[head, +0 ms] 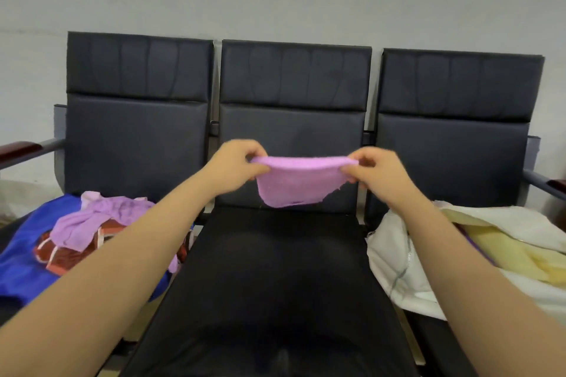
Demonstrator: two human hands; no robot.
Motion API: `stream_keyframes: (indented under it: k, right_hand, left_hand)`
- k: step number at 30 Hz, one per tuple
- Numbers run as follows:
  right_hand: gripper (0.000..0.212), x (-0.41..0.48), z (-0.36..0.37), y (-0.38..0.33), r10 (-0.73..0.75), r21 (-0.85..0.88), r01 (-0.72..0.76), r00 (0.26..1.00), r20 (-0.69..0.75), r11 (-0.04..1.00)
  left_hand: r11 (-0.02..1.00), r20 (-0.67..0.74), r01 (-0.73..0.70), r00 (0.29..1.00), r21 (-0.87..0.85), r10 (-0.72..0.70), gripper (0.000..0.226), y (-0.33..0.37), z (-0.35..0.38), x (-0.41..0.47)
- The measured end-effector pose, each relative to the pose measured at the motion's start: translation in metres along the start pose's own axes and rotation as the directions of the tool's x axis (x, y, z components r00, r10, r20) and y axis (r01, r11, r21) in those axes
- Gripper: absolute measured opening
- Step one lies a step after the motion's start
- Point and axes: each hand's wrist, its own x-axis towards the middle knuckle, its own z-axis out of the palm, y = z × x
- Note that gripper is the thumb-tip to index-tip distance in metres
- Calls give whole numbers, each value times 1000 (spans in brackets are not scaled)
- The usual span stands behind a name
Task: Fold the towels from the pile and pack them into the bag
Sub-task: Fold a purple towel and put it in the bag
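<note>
1. Middle seat, black, at 6 o'clock, nearest the viewer.
2. Pile, at 8 o'clock on the left seat: crumpled lilac towels on a red patterned cloth, over a blue cloth.
3. Bag, white, at 4 o'clock on the right seat, mouth open, with a yellow towel inside.
4. Left grip: fingers and thumb pinched on the left top corner of the pink towel.
5. Right grip: pinched likewise on the right top corner.
6. Pink towel: stretched between both grips in mid-air at centre, above the middle seat, with a ragged, uneven lower edge hanging free.
7. Backrests, three, dark, at 12 o'clock; a pale wall behind.

Hazards, as judged: the holds are shallow corner pinches, so a slip at either one would drop the towel. The uneven hem may give a skewed fold unless the towel is squared first.
</note>
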Motion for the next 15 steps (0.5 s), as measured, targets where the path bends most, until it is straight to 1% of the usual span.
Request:
stream_keyframes:
  k: [2,4,7,9,10,11,13,14,15]
  right_hand:
    - [6,-40,10,29,45,-40,-39,986,160,998]
    - [10,-81,25,59,108,-138,-65,938,329,988]
    - [20,-143,48,92,239,-291,-84,800,551,953]
    - [21,-179,58,103,301,-357,-75,712,635,931]
    - [19,-192,61,106,312,-378,-56,681,662,924]
    - [17,-201,61,105,309,-399,-21,670,675,917]
    - [16,-206,56,102,278,-407,25,691,667,913]
    - [16,-207,52,100,271,-392,17,696,665,920]
    - [13,-207,49,99,274,-366,-14,690,670,930]
  left_hand:
    - [999,159,-7,987,51,-1,7,-17,24,-38]
    - [994,317,6,947,112,-42,5,-35,55,-81]
    - [978,530,-32,844,207,-85,8,-57,103,-145]
    - [978,622,-42,777,203,-96,9,-60,124,-183]
    - [981,645,-51,760,188,-84,9,-58,129,-197]
    - [982,643,-65,763,175,-64,8,-58,131,-206]
    - [979,584,-76,810,189,-49,6,-56,127,-215]
    - [983,562,-49,825,177,-60,5,-56,124,-216]
    - [990,557,10,826,140,-87,4,-57,121,-216]
